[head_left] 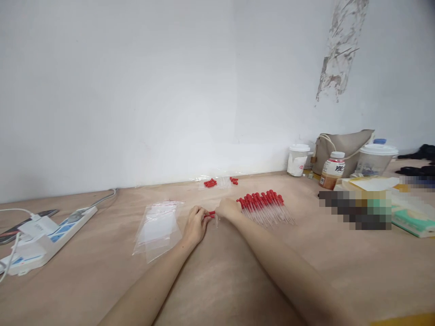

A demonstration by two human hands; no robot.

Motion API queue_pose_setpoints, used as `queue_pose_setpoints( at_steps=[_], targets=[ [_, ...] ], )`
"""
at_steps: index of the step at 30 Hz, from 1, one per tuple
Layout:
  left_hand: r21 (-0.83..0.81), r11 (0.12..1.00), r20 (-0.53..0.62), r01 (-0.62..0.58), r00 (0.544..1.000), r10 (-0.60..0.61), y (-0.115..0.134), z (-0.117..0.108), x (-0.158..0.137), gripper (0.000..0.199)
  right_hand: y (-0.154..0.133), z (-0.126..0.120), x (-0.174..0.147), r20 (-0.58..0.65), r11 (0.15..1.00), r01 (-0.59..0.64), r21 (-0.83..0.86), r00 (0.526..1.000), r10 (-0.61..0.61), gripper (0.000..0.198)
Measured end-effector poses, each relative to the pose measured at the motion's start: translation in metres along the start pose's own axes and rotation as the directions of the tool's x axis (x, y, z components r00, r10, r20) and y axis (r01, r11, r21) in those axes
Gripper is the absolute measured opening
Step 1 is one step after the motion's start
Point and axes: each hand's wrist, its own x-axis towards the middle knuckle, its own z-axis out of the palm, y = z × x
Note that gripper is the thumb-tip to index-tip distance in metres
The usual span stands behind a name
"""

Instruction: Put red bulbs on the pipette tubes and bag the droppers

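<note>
My left hand [195, 225] is closed with its fingertips at red rubber bulbs [211, 215] of droppers. A short stretch of clear tube shows just beside them. Close against it on the right, my right hand [228, 208] is curled with its fingers mostly hidden; I cannot make out what it holds. Next to the right hand lies a slanting row of droppers [263, 203] with red bulbs at the back and clear tubes toward me. Clear zip bags [159, 226] lie overlapped left of my left hand.
Behind my hands, loose red bulbs [210, 183] lie by clear plastic against the wall. A white power strip [50, 242] with plugs and cables stands at left. At right are a lidded paper cup [298, 160], a drink bottle [332, 171], a grey bag [346, 149] and a tissue pack [413, 219].
</note>
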Motion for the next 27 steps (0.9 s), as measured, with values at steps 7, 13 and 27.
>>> queue_pose_setpoints(
  at_steps=[7,13,27],
  targets=[
    [-0.044,0.997,0.031,-0.062,0.998,0.063,0.006,-0.005,-0.001,0.004,0.065,-0.03,-0.043,-0.158,0.989,0.141,-0.048,0.976,-0.147,0.028],
    [-0.16,0.98,0.157,-0.115,0.978,0.141,0.04,-0.016,-0.02,0.019,0.11,-0.015,-0.074,-0.375,0.868,0.496,0.021,0.809,-0.453,0.021],
    [-0.31,0.949,0.278,0.05,0.96,0.04,0.061,-0.019,-0.035,0.02,0.104,0.011,-0.099,-0.372,0.755,0.655,-0.037,0.692,-0.619,0.017]
  ],
)
